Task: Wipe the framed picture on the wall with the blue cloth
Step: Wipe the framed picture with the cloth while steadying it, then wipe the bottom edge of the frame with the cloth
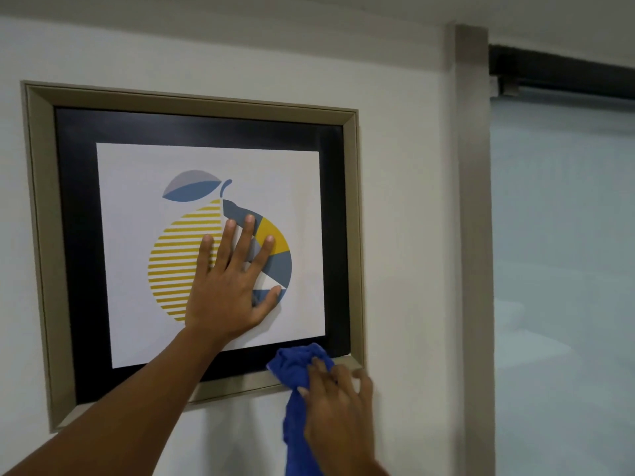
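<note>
The framed picture [44,235] hangs on the white wall: a beige frame, a black mat, and a print of a yellow, blue and grey fruit. My left hand [230,286] lies flat on the glass over the fruit, fingers spread, holding nothing. My right hand [335,403] presses the blue cloth [295,365] against the frame's lower right corner. The cloth bunches over the black mat and beige edge, and its tail hangs down below my hand.
A beige vertical post [472,235] runs down the wall right of the picture. Beyond it is a frosted glass panel [563,252] under a dark rail [563,75]. Bare white wall [405,201] surrounds the frame.
</note>
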A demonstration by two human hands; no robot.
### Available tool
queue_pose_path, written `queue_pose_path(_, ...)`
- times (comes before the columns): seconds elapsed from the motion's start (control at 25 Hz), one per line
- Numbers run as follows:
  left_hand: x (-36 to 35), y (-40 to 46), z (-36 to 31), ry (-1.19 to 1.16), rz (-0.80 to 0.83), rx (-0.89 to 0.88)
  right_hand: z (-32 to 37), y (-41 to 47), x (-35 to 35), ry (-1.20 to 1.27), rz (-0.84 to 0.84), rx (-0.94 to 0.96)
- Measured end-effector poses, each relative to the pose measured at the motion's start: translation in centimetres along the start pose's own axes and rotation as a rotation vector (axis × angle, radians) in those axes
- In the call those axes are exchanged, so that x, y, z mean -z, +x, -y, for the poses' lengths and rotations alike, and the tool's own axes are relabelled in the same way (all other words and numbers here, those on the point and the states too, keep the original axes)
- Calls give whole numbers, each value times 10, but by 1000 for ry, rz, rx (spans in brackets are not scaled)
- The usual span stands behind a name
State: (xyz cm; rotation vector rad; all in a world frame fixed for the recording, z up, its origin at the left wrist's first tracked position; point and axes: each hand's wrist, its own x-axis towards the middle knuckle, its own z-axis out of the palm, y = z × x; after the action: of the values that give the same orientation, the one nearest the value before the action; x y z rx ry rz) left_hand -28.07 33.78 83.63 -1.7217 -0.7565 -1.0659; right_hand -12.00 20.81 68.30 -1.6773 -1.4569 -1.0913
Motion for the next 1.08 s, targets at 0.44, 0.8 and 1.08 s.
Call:
queue_pose_path(0.44, 26, -23, -64, -324, 239, -131, -45, -16, 36, 155, 49, -101)
queue_pose_path(0.8, 17, -174, -305, -876, 615, -373, -183, -216, 51, 79, 396, -96)
queue_pose_path(1.08, 49, -419, -533, -1180, 1096, -615, -254, -524, 44, 102, 915, -271)
